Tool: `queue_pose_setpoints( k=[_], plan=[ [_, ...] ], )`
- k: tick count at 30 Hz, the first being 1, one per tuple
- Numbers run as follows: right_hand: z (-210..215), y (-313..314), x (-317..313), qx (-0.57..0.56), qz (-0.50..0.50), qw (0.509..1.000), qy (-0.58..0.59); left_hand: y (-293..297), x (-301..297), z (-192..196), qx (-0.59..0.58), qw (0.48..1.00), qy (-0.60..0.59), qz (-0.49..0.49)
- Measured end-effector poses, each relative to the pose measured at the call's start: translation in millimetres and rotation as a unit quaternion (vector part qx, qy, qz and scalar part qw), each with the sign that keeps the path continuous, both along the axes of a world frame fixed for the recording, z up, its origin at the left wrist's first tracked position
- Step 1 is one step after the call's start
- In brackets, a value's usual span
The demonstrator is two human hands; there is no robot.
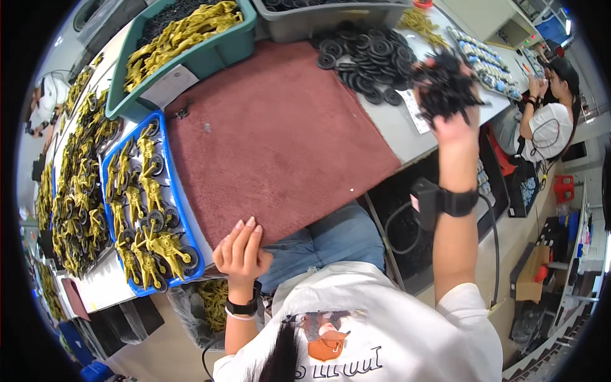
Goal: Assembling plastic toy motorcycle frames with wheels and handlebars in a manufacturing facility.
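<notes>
Workshop desk, grey-topped and covered at its centre by a dark red mat, fills our view from above. We raise our right hand over the desk's right edge, fingers closed around a bunch of small black parts; a black band circles that wrist. Just beyond it lies a pile of black wheels, touching the mat's far right corner. Our left hand rests at the mat's near edge, fingers held together and slightly curled, gripping nothing that we can make out; it also wears a dark wristband.

To our left, a blue tray holds rows of yellow toy motorcycles fitted with black wheels. More of the same yellow toys crowd the desk further left. A green bin at the far left is heaped with yellow parts, and a grey bin stands beside it. At the far right, another person in a white shirt sits at the neighbouring station.
</notes>
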State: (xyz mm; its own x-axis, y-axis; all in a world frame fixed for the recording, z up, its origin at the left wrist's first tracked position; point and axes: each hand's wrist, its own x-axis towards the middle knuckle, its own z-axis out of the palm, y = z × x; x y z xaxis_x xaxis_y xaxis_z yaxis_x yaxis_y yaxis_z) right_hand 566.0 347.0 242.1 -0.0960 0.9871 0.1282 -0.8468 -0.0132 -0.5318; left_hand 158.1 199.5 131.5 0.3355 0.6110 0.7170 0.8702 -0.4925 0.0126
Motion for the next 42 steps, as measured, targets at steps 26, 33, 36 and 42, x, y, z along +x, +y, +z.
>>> queue_pose_setpoints(
  k=[26,33,36,42],
  plan=[
    [-13,137,-208,0.132,-0.023,0.651,-0.747,-6,-10,-2,-0.035,0.999,0.018,0.015],
    [7,133,-159,0.283,-0.045,0.458,-0.842,-3,-5,0,-0.028,1.0,0.002,0.004],
    [66,54,-149,0.338,-0.13,0.482,-0.798,-3,-4,1,-0.036,0.999,-0.009,0.0],
    [84,-106,-9,-0.029,0.123,0.637,-0.76,0,1,3,-0.031,0.999,-0.012,0.0]
  ],
)
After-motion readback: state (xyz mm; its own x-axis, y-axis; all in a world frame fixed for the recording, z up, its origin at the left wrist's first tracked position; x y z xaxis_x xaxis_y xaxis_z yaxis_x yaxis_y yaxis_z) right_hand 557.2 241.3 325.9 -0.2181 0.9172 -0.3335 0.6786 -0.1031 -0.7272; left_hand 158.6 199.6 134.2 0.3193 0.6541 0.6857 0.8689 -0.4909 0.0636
